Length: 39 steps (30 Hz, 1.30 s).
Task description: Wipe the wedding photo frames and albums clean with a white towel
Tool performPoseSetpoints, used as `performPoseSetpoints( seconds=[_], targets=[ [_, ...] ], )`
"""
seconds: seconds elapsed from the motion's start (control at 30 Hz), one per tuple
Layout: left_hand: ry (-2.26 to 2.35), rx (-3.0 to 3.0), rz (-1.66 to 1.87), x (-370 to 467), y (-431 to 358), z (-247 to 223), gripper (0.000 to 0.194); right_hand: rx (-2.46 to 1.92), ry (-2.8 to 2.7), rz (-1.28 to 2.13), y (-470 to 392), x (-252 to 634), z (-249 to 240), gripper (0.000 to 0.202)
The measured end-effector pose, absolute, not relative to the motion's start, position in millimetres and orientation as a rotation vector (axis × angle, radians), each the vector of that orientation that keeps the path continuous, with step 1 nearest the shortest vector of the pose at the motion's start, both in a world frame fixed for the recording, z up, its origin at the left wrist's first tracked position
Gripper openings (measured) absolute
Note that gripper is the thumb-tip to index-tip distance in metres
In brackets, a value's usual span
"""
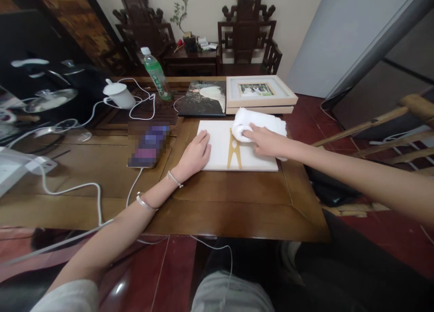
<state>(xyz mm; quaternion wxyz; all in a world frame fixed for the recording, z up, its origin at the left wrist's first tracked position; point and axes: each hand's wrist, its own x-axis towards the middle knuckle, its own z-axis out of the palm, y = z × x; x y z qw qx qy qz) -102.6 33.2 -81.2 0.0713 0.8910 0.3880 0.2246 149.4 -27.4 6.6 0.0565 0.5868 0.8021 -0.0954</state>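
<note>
Hiding yellow motif (pixel 232 153) prob. in pt., cloth (pixel 264 120) fills R grip (pixel 266 141), L grip (pixel 195 155) flat.

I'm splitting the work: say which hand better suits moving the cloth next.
Probably the right hand: it is on the cloth, while the left hand rests apart from it, on the board.

Room is softly lit, dim at left. Glare spot reflected off floor (pixel 172 276). Edges stretched and blurred; phone screen (pixel 150 145) pixelated.
</note>
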Motion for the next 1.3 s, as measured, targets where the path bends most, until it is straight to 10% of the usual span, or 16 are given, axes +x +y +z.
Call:
performPoseSetpoints(
  seconds=[0.57, 1.3],
  targets=[
    [1.152, 2.636, 0.718, -101, 35, -85, 0.045, 1.360, 2.517, -0.218, -127, 78, 6, 0.060],
    [1.099, 2.564, 0.682, -102, 39, -91, 0.051, 1.572, 2.397, -0.161, -54, 67, -4, 0.072]
  ],
)
